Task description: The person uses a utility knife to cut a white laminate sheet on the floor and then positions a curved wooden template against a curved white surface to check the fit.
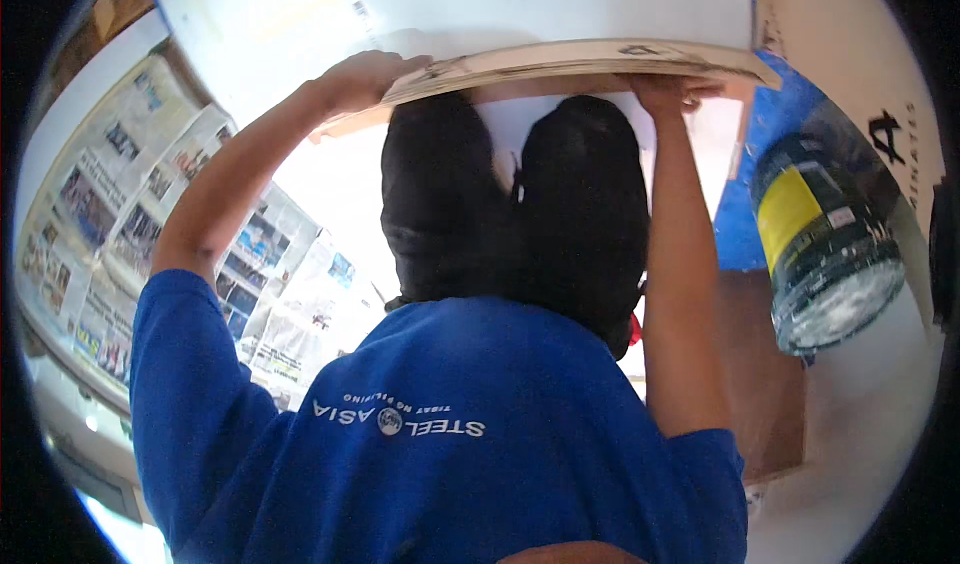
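Observation:
A thin, pale wooden board [570, 59] is seen nearly edge-on in front of my knees, with dark marks on its edge. My left hand [370, 76] is closed on its left end, the fingers lying over the near edge. Toward the other end, my right hand [672, 92] grips the board from below, its fingers curled and partly hidden by it. Beyond the board spreads a large white panel [460, 4] with faint smudges.
Newspaper sheets [110, 214] cover the area at left. At right stands a dark tub [825, 249] with a yellow label and white smears on one end. Near it are a blue sheet [738, 219], a brown board [760, 364] and a pale surface [880, 54] with dark lettering.

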Tool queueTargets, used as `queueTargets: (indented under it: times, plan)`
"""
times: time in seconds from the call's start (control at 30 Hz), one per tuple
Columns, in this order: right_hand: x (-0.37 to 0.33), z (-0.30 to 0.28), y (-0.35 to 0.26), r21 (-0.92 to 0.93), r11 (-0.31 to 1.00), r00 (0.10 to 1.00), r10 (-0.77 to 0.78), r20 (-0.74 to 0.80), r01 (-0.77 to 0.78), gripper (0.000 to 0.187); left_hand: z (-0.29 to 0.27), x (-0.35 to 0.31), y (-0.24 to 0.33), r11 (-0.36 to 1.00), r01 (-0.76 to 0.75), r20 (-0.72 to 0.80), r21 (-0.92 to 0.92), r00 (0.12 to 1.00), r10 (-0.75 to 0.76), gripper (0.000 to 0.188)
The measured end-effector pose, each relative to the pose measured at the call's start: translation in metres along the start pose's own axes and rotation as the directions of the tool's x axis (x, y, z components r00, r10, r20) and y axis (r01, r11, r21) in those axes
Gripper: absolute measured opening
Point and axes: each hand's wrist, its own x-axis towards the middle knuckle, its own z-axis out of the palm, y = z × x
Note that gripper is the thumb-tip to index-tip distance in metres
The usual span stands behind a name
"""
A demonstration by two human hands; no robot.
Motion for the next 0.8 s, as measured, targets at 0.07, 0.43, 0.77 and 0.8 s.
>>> queueTargets:
  times: [0.07,0.43,0.77,0.8]
  plan:
    - [0.0,-0.019,-0.001,0.027,0.998,0.994,-0.065,0.087,0.063,0.079,0.005,-0.028,-0.021,0.998,0.061,0.035,-0.033,0.998,-0.06,0.05]
    - [0.003,-0.03,-0.002,0.043,0.998,0.984,-0.058,0.168,0.052,0.076,0.006,-0.081,-0.054,0.96,0.276,0.035,-0.053,0.961,-0.275,0.041]
    - [-0.01,-0.048,-0.061,-0.024,0.891,0.89,0.455,0.041,-0.454,0.115,-0.074,0.157,0.12,0.854,-0.433,-0.447,-0.288,0.849,0.28,0.027]
    - [-0.012,-0.044,-0.053,0.088,0.905,0.91,0.415,0.026,-0.415,0.122,-0.08,0.191,0.143,0.831,-0.473,-0.463,-0.293,0.83,0.31,0.028]
